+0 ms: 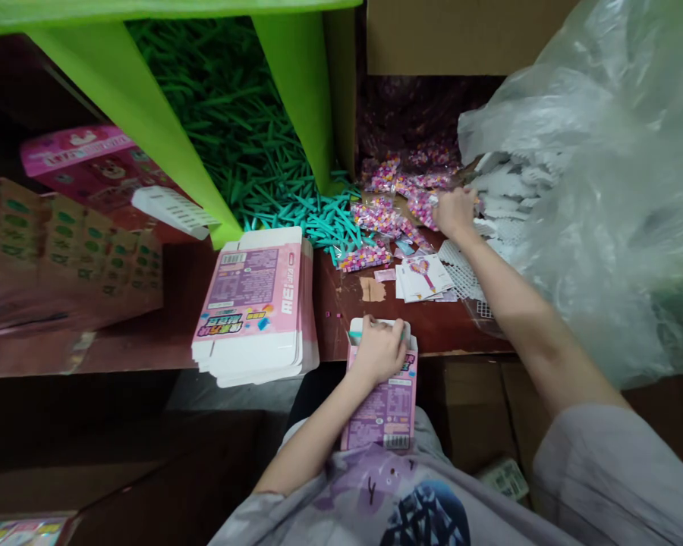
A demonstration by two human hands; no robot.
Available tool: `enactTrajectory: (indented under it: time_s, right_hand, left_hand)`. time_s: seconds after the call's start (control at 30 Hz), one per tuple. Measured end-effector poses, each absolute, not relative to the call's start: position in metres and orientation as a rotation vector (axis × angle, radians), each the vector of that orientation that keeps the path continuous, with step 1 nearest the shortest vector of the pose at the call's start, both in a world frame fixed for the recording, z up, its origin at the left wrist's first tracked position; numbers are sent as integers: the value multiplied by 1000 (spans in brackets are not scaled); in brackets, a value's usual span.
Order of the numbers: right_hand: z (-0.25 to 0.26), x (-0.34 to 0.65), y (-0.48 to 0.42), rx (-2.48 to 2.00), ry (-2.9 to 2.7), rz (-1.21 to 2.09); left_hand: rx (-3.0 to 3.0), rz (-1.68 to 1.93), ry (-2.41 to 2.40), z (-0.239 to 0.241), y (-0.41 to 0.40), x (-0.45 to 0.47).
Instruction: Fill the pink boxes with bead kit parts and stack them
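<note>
Right of the middle, the right hand (pixel 456 212) hides what it touches by the bead bags (pixel 382 216), so we can't tell. Low in the middle, the left hand (pixel 380 353) partly hides the pink box (pixel 379 415). We see blurry wrapped boxes (pixel 62 250) cut off at the left edge.

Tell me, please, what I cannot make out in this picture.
In the head view:
Pink box: contents mostly hidden by the left hand.
What the right hand holds, if anything: hidden by the hand itself.
Plastic bag: cut off by the right edge.
Fine print on stacked boxes: too small.
</note>
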State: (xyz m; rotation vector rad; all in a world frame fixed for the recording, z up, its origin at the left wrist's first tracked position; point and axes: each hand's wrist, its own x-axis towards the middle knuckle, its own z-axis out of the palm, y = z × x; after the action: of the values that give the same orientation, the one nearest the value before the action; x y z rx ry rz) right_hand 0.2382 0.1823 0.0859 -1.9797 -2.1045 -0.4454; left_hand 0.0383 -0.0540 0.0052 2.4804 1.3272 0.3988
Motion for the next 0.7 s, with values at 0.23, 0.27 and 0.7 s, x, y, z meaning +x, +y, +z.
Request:
enactTrajectory:
  time_s: [0.23,0.27,0.7]
  right_hand:
    - [105,195,29,-1479,-2068,-345]
    - [99,191,12,-1448,-2070,-293]
    - [59,177,-27,-1095,-1598,566]
  left_hand:
    - [2129,497,1297,-4,-46,21]
    - [2151,489,1178,-4,-47,18]
    - [912,1724,1456,0,-42,4]
